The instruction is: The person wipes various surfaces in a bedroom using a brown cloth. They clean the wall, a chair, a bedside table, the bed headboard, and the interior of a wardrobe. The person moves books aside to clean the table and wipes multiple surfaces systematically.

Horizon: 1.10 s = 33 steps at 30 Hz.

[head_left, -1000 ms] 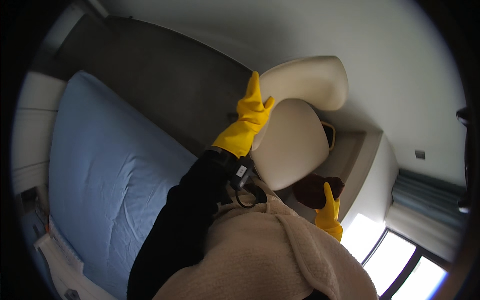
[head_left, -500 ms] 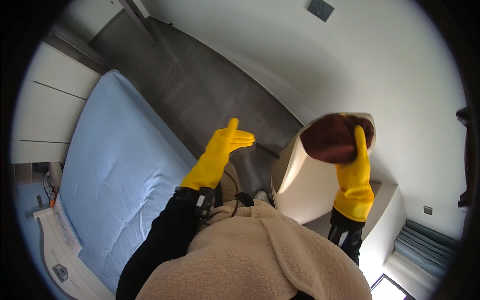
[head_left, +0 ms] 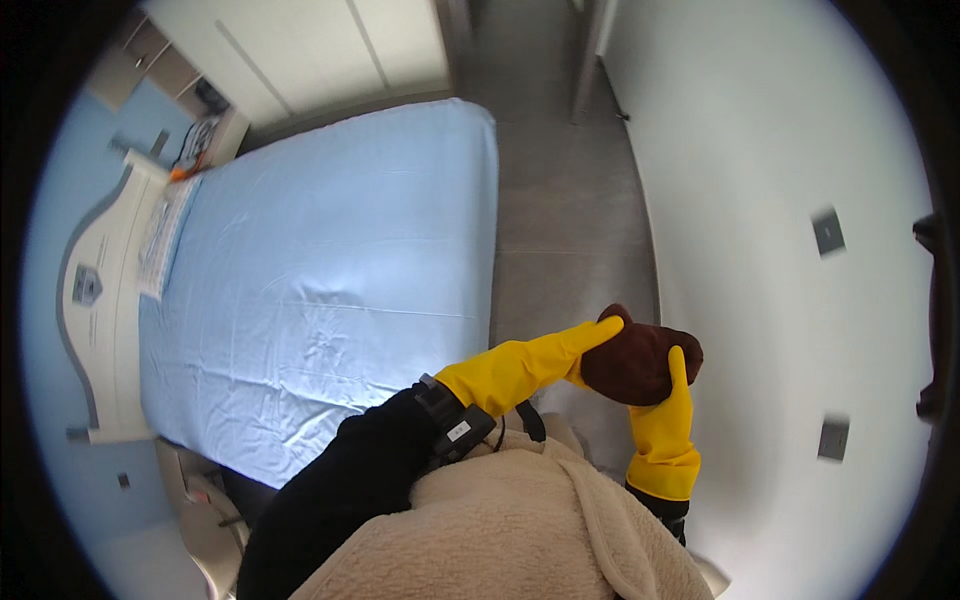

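Note:
A dark brown cloth (head_left: 638,368) is stretched between my two hands, bunched and folded, above the strip of grey floor beside the wall. My left hand (head_left: 535,366), in a yellow rubber glove, grips its left side with the thumb on top. On the right edge, my right hand (head_left: 664,425) in a matching glove pinches the fabric with its thumb over the front. The fingers behind the cloth are hidden on both hands.
A bed (head_left: 330,240) with a light blue sheet fills the left, its white headboard (head_left: 92,275) at the far left. A pale wardrobe (head_left: 310,50) stands beyond it. The white wall (head_left: 740,200) with dark sockets runs along the right. A chair (head_left: 205,530) is at lower left.
My view has turned towards the bed, and the pale chair beside my right hand has left it. My left hand, free before, has taken hold of the cloth my right hand holds.

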Tool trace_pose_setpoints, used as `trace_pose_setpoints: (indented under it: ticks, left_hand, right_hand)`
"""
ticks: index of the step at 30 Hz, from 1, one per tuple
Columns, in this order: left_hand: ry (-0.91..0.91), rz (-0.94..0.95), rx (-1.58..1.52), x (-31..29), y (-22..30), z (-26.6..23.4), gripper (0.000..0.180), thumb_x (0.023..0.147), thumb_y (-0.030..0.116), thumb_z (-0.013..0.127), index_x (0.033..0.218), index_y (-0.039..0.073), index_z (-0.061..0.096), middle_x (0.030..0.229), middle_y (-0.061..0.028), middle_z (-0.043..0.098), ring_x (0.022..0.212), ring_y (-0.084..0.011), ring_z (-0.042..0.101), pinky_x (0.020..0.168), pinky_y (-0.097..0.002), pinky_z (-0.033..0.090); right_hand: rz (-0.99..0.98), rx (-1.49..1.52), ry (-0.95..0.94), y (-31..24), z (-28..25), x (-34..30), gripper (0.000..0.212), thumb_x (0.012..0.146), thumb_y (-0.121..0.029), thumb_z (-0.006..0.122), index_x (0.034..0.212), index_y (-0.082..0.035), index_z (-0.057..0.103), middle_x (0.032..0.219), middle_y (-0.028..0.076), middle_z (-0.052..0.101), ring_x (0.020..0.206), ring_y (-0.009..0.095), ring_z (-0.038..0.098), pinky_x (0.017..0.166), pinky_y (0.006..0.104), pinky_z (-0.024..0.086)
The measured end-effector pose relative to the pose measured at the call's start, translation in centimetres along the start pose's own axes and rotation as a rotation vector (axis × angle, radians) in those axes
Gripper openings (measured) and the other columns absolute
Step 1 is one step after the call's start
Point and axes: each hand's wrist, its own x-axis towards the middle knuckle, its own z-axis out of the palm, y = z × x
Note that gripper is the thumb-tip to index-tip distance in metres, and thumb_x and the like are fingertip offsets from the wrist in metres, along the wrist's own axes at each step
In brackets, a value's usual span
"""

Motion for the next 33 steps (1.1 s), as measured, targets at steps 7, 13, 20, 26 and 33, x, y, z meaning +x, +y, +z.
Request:
trace_pose_setpoints:
  ticks: [7,13,20,26,33]
  left_hand:
    - [0.522,0.046,0.637,0.1,8.7,-5.1,0.065,0.1,0.054,0.072,0.144,0.006,0.063,0.141,-0.0171,0.066,0.132,-0.0317,0.062,0.115,-0.0411,0.047]
    - [0.991,0.447,0.717,8.3,19.6,-12.6,0.053,0.094,0.05,0.081,0.112,0.0,0.078,0.093,-0.0131,0.077,0.085,-0.0227,0.072,0.08,-0.034,0.055]
    - [0.758,0.651,0.07,17.0,35.4,-18.1,0.041,0.1,0.03,0.08,0.126,-0.001,0.072,0.112,-0.0121,0.077,0.099,-0.0206,0.073,0.088,-0.0328,0.058]
    - [0.872,0.71,-0.029,20.8,42.4,-22.3,0.04,0.102,0.037,0.076,0.125,0.004,0.072,0.109,-0.0087,0.076,0.096,-0.0197,0.072,0.084,-0.0319,0.056]
    - [0.607,0.702,-0.142,30.0,55.7,-29.4,0.044,0.103,0.039,0.074,0.123,0.0,0.073,0.104,-0.0076,0.077,0.093,-0.0174,0.073,0.08,-0.0293,0.058]
  right_hand:
    - [0.063,-0.122,-0.088,1.4,6.6,15.7,0.05,0.106,-0.037,0.071,0.148,-0.013,0.058,0.138,0.008,0.066,0.121,0.027,0.066,0.098,0.0417,0.056]
    - [-0.071,-0.507,-0.214,-3.3,15.9,31.7,0.038,0.104,-0.026,0.074,0.135,-0.007,0.067,0.128,0.008,0.07,0.114,0.021,0.067,0.092,0.0342,0.055]
    - [-0.143,-0.588,-0.381,-12.7,26.0,48.7,0.041,0.111,-0.024,0.064,0.146,-0.004,0.06,0.143,0.012,0.066,0.13,0.023,0.063,0.117,0.0337,0.045]
    - [-0.318,-0.988,-0.659,-14.3,34.3,59.5,0.042,0.111,-0.025,0.063,0.15,-0.01,0.059,0.149,0.011,0.061,0.137,0.027,0.059,0.121,0.0367,0.043]
    - [-0.43,-1.295,-1.05,-13.9,46.8,72.0,0.072,0.101,-0.029,0.078,0.162,-0.012,0.044,0.164,0.016,0.048,0.15,0.032,0.048,0.126,0.0425,0.037]
